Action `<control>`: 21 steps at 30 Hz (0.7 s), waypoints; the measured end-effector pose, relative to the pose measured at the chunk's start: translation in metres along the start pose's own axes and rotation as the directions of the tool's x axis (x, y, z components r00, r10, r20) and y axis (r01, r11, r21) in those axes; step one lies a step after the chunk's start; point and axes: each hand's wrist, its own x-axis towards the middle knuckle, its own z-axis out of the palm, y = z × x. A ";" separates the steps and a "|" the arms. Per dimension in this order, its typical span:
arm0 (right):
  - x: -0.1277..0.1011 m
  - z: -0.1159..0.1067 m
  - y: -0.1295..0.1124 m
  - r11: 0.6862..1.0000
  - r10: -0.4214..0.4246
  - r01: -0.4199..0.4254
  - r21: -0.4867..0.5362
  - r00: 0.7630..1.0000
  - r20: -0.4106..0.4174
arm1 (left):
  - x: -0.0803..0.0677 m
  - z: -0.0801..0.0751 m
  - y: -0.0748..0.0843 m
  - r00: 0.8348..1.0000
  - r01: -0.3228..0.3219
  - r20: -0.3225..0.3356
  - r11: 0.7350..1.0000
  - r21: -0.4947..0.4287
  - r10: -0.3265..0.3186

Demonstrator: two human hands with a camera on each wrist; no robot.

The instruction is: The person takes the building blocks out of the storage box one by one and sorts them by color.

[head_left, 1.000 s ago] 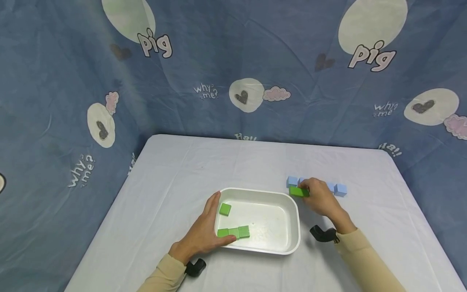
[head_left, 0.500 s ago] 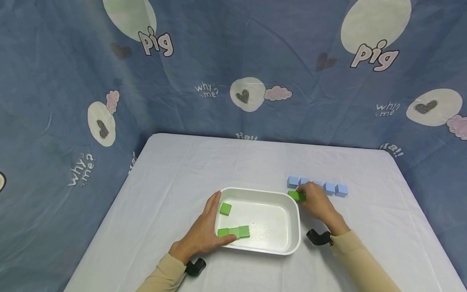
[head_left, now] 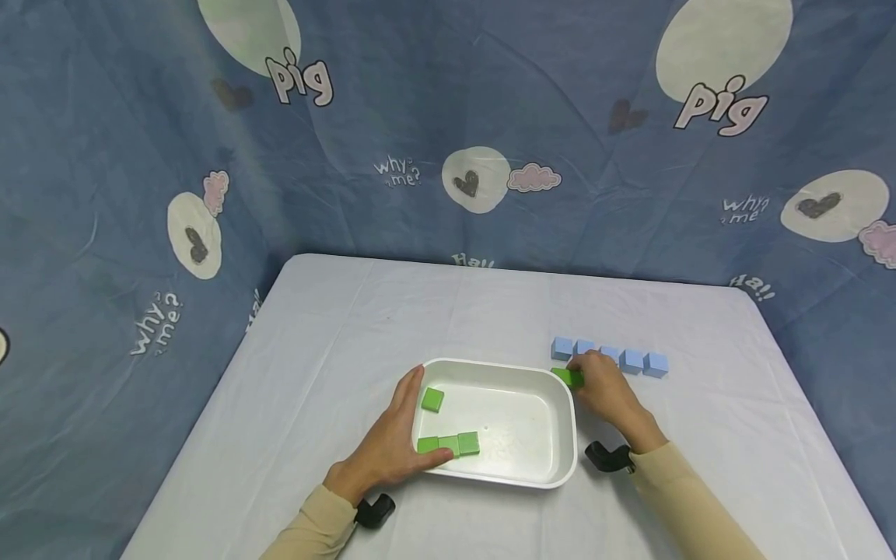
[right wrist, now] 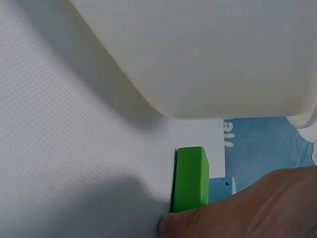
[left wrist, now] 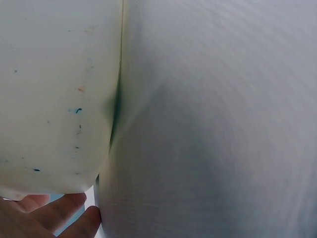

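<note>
A white rectangular tray sits mid-table. My left hand holds its left end, with fingers along the outer wall and the thumb over the near rim. Inside lie a single green block and a row of three green blocks, partly behind the thumb. Just off the tray's far right corner, my right hand grips a long green block. The right wrist view shows that block low against the cloth, with the thumb at its near end. My other right fingers are hidden there.
A row of several light blue blocks stands just behind my right hand, which hides part of it. White cloth covers the table. A blue patterned curtain hangs along its far and left sides.
My right hand has moved slightly left and nearer with the green block, from in front of the blue row to the tray's far right corner. The left hand and tray stay put.
</note>
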 end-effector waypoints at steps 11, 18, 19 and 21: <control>0.000 -0.024 -0.005 0.999 0.031 -0.031 0.017 1.000 0.004 | 0.000 -0.001 -0.001 1.000 0.001 0.007 1.000 0.006 -0.002; 0.000 -0.044 -0.015 0.997 0.030 -0.027 0.074 0.998 -0.047 | 0.000 -0.001 -0.002 1.000 0.013 0.020 1.000 -0.009 -0.013; -0.001 -0.046 -0.017 0.996 0.030 -0.026 0.087 0.998 -0.055 | 0.000 -0.001 -0.002 1.000 0.012 0.019 1.000 -0.011 -0.012; -0.001 -0.049 -0.020 0.993 0.034 -0.026 0.116 0.997 -0.068 | 0.000 0.000 -0.003 1.000 0.005 0.015 1.000 -0.015 -0.005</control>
